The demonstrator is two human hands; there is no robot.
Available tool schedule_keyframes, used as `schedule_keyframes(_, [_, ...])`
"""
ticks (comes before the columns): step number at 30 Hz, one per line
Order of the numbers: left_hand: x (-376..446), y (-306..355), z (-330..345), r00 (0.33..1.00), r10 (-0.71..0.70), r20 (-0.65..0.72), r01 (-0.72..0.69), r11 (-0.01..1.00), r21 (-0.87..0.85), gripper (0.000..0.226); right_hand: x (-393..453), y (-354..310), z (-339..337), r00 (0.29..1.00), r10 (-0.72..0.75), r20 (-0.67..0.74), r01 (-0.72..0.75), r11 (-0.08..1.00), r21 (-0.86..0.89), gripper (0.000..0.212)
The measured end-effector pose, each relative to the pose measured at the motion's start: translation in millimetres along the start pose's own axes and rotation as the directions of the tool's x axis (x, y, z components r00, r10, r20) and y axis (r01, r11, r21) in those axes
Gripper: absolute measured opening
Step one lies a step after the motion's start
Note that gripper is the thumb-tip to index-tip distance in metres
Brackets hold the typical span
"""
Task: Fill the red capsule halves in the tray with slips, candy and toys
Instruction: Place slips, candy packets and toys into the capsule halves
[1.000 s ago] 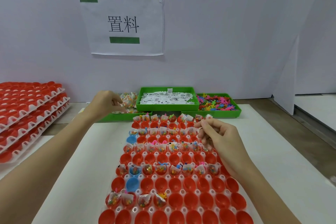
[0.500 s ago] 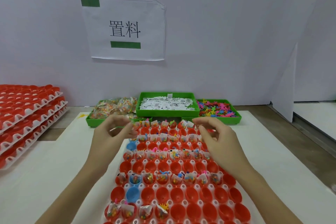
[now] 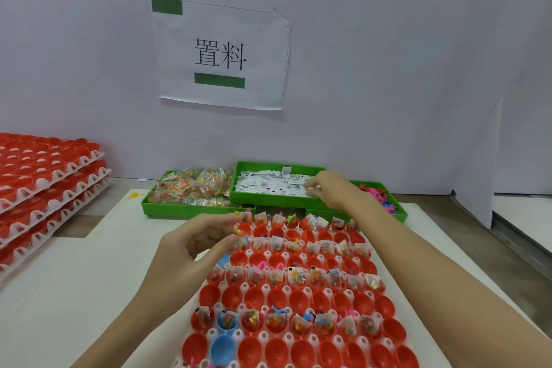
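Red capsule halves point(image 3: 298, 299) sit in the tray point(image 3: 286, 337) on the tabletop point(image 3: 74, 293), alternate rows filled; my right hand point(image 3: 331, 188) reaches into the green slip bin point(image 3: 277, 203).
I'd pinch a single slip point(image 3: 268, 185) off the heap, since they cling together, then drop it in a bare cup; whether those fingers are closed on one I cannot tell. My left hand point(image 3: 191, 251) hovers at the tray's far-left cups, fingers curled, thumb near fingertips, contents unclear. Half a second ago both hands were over the far rows.
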State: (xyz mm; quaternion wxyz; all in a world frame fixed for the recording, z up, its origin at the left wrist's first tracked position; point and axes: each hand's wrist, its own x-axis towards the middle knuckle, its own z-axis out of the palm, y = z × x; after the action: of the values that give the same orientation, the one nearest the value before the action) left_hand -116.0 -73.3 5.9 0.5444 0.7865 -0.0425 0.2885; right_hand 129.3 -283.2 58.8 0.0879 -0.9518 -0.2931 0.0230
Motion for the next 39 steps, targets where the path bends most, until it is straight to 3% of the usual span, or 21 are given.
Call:
schedule_keyframes(3, [-0.1,-0.9,-0.4,1.0,-0.009,-0.002,0.009,1.0,0.016,0.026,11.4,1.1,-1.3,1.0,-0.001,0.011,0.001,1.0,0.014,0.009])
schedule_keyframes(6, [0.2,-2.7,-0.9,1.0,-0.024,-0.01,0.024,1.0,0.02,0.022,18.4,3.4,0.5,0.998,0.048,-0.032,-0.044,0.992,0.114,0.027])
schedule_keyframes(11, [1.1,-3.3,-1.2,0.999,-0.034,-0.016,0.034,0.999,0.022,0.021,20.4,9.5,5.3,0.992,0.105,-0.067,-0.089,0.973,0.211,0.031])
schedule_keyframes(15, [0.6,-3.2,-2.3,0.999,-0.038,-0.018,0.039,0.999,0.031,0.021,16.2,12.5,4.0,0.984,0.101,-0.149,-0.058,0.961,0.27,0.021])
schedule_keyframes(22, [0.0,-1.9,-1.8,0.998,-0.062,-0.015,0.062,0.997,0.044,0.022,9.3,13.5,3.8,0.975,0.155,-0.158,-0.1,0.945,0.312,0.035])
schedule_keyframes(24, [-0.6,-0.6,-1.6,0.997,-0.071,-0.015,0.071,0.997,0.034,0.021,7.9,16.8,7.0,0.974,0.145,-0.177,-0.078,0.938,0.338,0.022])
schedule_keyframes(25, [-1.0,0.0,-1.6,0.997,-0.077,-0.019,0.078,0.997,0.028,0.021,6.9,18.2,9.2,0.969,0.139,-0.204,-0.055,0.927,0.371,0.012])
schedule_keyframes(32, [-2.6,5.7,1.6,0.983,-0.176,-0.053,0.173,0.983,-0.062,0.016,-12.7,9.3,21.5,0.87,0.21,-0.446,0.021,0.888,0.46,0.024])
schedule_keyframes(35, [-3.3,13.3,2.5,0.976,-0.211,-0.056,0.202,0.971,-0.129,0.015,-36.1,-6.8,20.6,0.843,0.24,-0.481,0.092,0.818,0.568,0.02])
schedule_keyframes(39, [-4.4,20.4,5.2,0.971,-0.239,-0.009,0.233,0.953,-0.192,0.014,-91.6,-49.4,22.1,0.932,0.088,-0.35,0.209,0.66,0.722,0.007])
